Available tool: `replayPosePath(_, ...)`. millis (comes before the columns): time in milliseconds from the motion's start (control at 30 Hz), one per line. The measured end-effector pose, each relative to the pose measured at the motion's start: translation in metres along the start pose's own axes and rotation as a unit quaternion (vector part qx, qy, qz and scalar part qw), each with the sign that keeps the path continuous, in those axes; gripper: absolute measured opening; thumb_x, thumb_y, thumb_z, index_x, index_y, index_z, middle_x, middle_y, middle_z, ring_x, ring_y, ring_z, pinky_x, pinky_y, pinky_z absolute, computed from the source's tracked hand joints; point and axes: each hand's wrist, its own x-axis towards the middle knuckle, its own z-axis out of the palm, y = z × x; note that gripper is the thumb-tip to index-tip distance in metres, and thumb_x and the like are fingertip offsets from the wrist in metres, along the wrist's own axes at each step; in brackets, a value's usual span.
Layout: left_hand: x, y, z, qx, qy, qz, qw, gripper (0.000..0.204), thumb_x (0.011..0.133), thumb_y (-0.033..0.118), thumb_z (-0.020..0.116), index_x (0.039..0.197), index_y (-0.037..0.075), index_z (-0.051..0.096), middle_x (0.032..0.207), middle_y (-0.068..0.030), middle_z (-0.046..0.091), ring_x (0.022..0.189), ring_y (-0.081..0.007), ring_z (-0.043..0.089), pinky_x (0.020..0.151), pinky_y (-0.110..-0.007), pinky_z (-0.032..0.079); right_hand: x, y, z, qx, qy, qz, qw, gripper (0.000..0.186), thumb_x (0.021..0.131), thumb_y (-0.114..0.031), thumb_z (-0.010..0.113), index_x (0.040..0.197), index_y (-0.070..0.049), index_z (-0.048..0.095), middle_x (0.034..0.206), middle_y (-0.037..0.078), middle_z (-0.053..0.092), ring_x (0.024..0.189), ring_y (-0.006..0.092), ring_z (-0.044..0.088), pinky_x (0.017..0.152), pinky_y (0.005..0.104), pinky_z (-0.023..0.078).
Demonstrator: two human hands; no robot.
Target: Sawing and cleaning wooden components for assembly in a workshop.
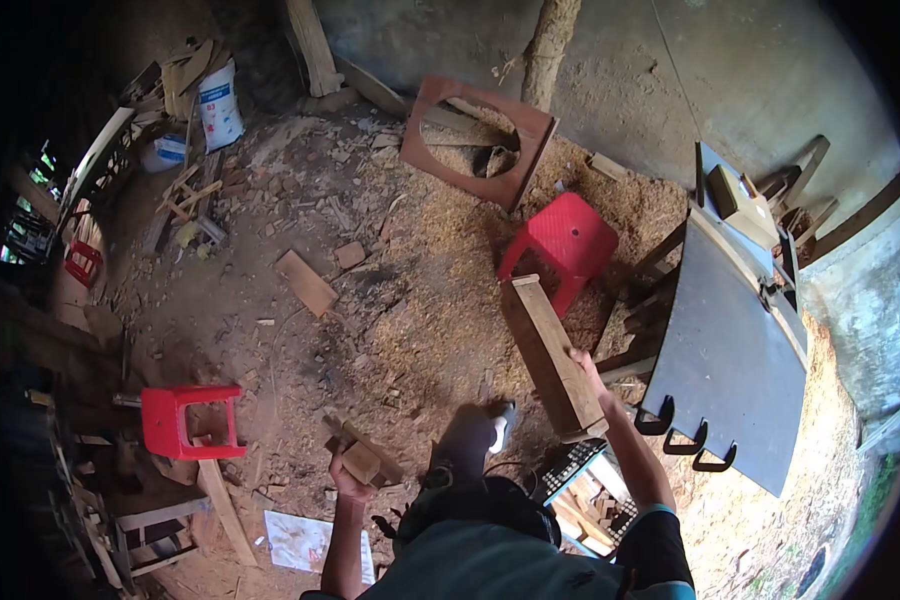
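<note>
My left hand point(351, 484) is closed around a few short wooden blocks point(366, 458), held low at my left side. Which fingers press on which block is partly hidden. Out to the right, my right hand point(589, 374) grips a long wooden piece point(548, 352) by its side. It looks like a narrow box or thick board, tilted with its far end toward a red plastic stool point(570, 236). Beneath my right forearm stands a dark crate point(572, 466) with wood offcuts point(592, 507) in it.
To the right is a grey-topped table point(735, 345) with black clamps point(686, 440) on its near edge. A brown board with an oval hole point(537, 165) leans at the back. Another red stool point(165, 425) stands left. Sawdust and scraps, including a flat board point(307, 283), cover the floor.
</note>
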Motion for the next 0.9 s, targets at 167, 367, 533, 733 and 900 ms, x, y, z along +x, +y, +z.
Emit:
replayPosePath(167,0.027,0.037,-0.021,-0.025,0.044,0.061,0.997,0.036,0.086,0.043,0.049,0.101,0.01,0.055,0.084,-0.0079,0.06,0.076,-0.0224,0.061,0.067,-0.038,0.051,0.112,0.053,0.046,0.173,-0.209,0.019,0.962,0.098,0.071,-0.074,0.052,0.137,-0.004,0.032,0.12,0.029,0.051,0.089,0.039,0.062,0.077,0.0461,0.053)
replayPosePath(367,0.195,0.103,0.03,-0.09,-0.054,0.083,0.991,0.044,0.079,0.042,0.054,0.114,0.015,0.055,0.1,-0.0056,0.063,0.101,-0.0243,0.058,0.101,-0.047,0.036,0.292,-0.035,0.153,0.021,-0.29,0.061,0.955,0.088,0.076,-0.07,0.052,0.138,-0.01,0.033,0.125,0.017,0.051,0.101,0.0269,0.058,0.087,0.0404,0.048)
replayPosePath(533,0.296,0.219,0.13,-0.029,-0.135,0.089,0.986,0.045,0.082,0.041,0.052,0.119,0.016,0.053,0.109,-0.0038,0.061,0.119,-0.0263,0.047,0.103,-0.048,0.032,0.37,-0.07,0.276,-0.152,-0.207,0.068,0.964,0.081,0.078,-0.063,0.056,0.137,-0.011,0.036,0.123,0.011,0.054,0.109,0.02,0.053,0.091,0.0349,0.044)
replayPosePath(733,0.42,0.325,0.171,-0.039,-0.069,0.029,0.996,0.047,0.081,0.038,0.052,0.121,0.015,0.049,0.118,-0.0079,0.055,0.12,-0.0269,0.046,0.102,-0.05,0.033,0.452,-0.202,0.415,-0.355,-0.247,-0.136,0.892,0.069,0.085,-0.029,0.063,0.139,-0.004,0.028,0.128,0.013,0.049,0.116,0.0211,0.048,0.095,0.0332,0.041)
replayPosePath(900,0.511,0.398,0.169,0.016,-0.057,0.089,0.994,0.051,0.079,0.039,0.052,0.124,0.015,0.047,0.114,-0.0054,0.055,0.118,-0.0276,0.046,0.102,-0.049,0.034,0.556,-0.266,0.52,-0.459,-0.2,-0.011,0.866,0.061,0.086,-0.034,0.061,0.13,0.002,0.039,0.119,0.016,0.054,0.107,0.0219,0.053,0.088,0.0327,0.046)
